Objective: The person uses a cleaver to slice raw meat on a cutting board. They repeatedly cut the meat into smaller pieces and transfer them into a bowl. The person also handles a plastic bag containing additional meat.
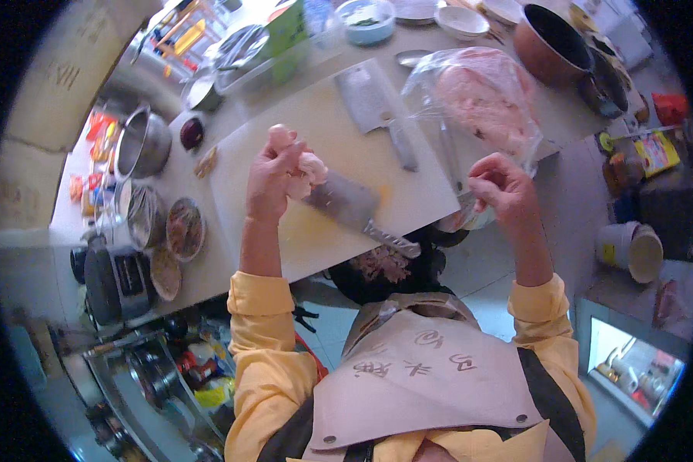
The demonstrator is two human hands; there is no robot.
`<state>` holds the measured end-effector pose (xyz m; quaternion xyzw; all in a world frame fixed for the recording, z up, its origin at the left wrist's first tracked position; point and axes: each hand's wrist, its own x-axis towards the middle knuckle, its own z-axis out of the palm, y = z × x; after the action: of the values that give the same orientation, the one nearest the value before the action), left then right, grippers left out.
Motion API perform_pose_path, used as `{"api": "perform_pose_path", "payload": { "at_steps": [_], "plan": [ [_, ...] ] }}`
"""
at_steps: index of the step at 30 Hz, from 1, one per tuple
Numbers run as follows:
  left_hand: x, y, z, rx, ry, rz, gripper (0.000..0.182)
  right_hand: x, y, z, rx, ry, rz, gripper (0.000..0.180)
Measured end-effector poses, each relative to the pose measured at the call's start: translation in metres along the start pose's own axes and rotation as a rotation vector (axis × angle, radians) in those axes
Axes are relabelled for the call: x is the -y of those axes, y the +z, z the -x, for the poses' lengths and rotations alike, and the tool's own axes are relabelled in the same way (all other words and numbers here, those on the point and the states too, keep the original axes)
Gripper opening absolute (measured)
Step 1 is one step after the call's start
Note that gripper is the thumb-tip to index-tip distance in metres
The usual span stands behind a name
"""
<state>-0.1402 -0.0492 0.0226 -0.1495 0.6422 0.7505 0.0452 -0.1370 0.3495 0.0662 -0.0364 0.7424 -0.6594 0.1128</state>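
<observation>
My left hand (274, 176) grips a pale pink piece of raw meat (310, 171), its kind unclear, above the white cutting board (237, 173). Just beneath the meat lies a cleaver (343, 199) with a metal handle pointing toward me. A second cleaver (362, 95) rests near the far right of the board. My right hand (499, 187) is off the board's right edge, its fingers curled; whether anything small is between them is unclear. Past it sits a clear plastic bag (485, 104) with pink raw meat inside. Below the board's near edge, a black container (346, 283) holds chopped pinkish pieces.
At left stand a steel pot (144, 144), a red onion (192, 133), a bowl of meat (186, 229) and a dark grey appliance (118, 283). Bowls (462, 22) and a brown pot (551, 43) line the far side. A white bucket (629, 251) is at right.
</observation>
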Motion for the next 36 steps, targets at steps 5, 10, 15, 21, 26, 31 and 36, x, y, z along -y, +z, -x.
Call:
{"api": "perform_pose_path", "payload": {
  "at_steps": [5, 10, 15, 21, 26, 31, 36],
  "plan": [
    [0.036, -0.057, 0.021, -0.341, 0.305, -1.214, 0.063, -0.021, 0.091, 0.008, 0.16, -0.226, 0.694, 0.035],
    [0.05, -0.094, 0.052, -0.374, 0.181, -0.885, 0.06, -0.038, 0.127, 0.032, 0.243, -0.238, 0.961, 0.046],
    [0.06, -0.1, 0.077, -0.262, 0.171, -0.677, 0.048, -0.057, 0.148, 0.041, 0.245, -0.148, 1.118, 0.044],
    [0.083, -0.082, 0.096, -0.415, 0.36, -0.735, 0.033, -0.072, 0.148, 0.038, 0.221, -0.198, 1.032, 0.037],
    [0.088, -0.04, 0.094, -0.516, 0.653, -0.902, 0.023, -0.058, 0.134, 0.052, 0.149, -0.1, 0.98, 0.032],
    [0.094, -0.001, 0.071, -0.408, 0.616, -1.006, 0.021, -0.072, 0.108, 0.063, 0.175, 0.163, 0.355, 0.026],
    [0.077, 0.038, 0.075, -0.129, 0.739, -0.909, 0.027, -0.05, 0.099, 0.086, 0.133, 0.43, -0.038, 0.02]
  ]
}}
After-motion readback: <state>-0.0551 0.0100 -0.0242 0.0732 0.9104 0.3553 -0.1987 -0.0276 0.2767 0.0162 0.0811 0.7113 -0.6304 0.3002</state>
